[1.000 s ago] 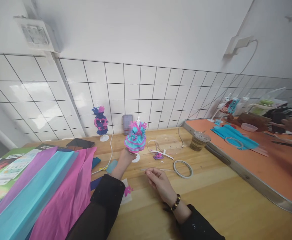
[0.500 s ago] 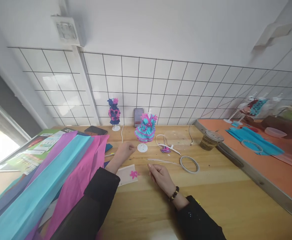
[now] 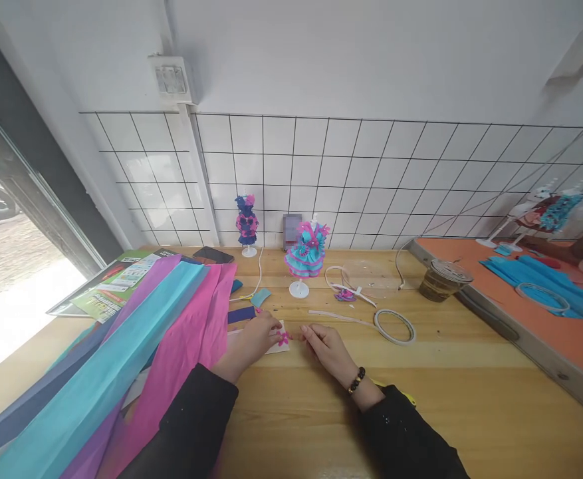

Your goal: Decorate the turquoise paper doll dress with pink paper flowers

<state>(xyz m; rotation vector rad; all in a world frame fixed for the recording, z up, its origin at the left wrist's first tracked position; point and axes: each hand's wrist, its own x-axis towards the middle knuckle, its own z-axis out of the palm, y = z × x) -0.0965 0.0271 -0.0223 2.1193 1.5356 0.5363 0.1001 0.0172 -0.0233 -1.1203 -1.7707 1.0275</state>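
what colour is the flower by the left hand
The flower is bright pink, shown in the head view.

Black sleeves (image 3: 194,416), dark beaded bracelet (image 3: 357,380)

A pale wooden table (image 3: 291,412) ran along the tiled wall. Near its back edge stood a navy-and-pink dress stand (image 3: 246,221), a turquoise-and-pink dress stand (image 3: 306,251) and, to the right, a lidded cup (image 3: 444,279). A dark phone (image 3: 213,255) lay towards the left, beyond long coloured sheets (image 3: 136,359). Nearer the middle were a white paper piece (image 3: 276,348) bearing a pink flower (image 3: 282,338), a navy scrap (image 3: 241,315) and a pale ring-shaped roll (image 3: 395,310)
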